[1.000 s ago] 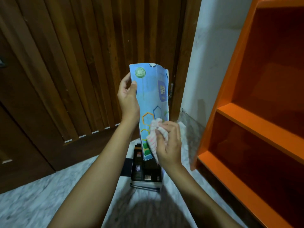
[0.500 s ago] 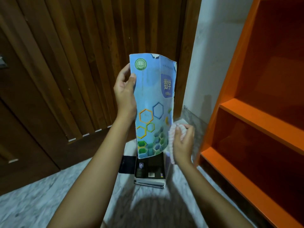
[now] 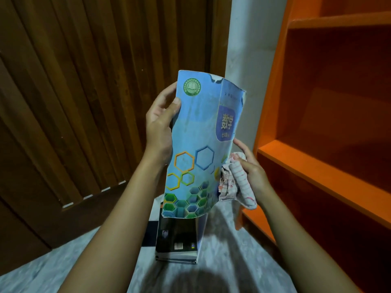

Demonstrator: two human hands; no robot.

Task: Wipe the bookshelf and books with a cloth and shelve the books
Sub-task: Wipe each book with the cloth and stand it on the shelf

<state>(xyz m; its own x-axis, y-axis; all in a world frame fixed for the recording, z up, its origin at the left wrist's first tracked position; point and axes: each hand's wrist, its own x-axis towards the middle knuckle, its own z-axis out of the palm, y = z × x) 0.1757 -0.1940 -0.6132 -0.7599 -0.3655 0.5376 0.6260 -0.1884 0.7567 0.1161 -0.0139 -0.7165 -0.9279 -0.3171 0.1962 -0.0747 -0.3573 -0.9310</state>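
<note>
Since a second ago the cloth (image 3: 237, 182) has slid off the front cover to the right edge of the blue book (image 3: 198, 140), which now sits higher and nearer the camera. The left hand (image 3: 160, 121) pinches the book's left edge, thumb on the cover and fingers curled behind, holding it upright so both faces can be reached. The right hand (image 3: 251, 168) grips the bunched cloth against that right edge, probably to wipe the edge or the back. The book hangs in the air above a stack of books (image 3: 177, 240) on the floor, left of the orange bookshelf (image 3: 317, 166), not yet shelved.
</note>
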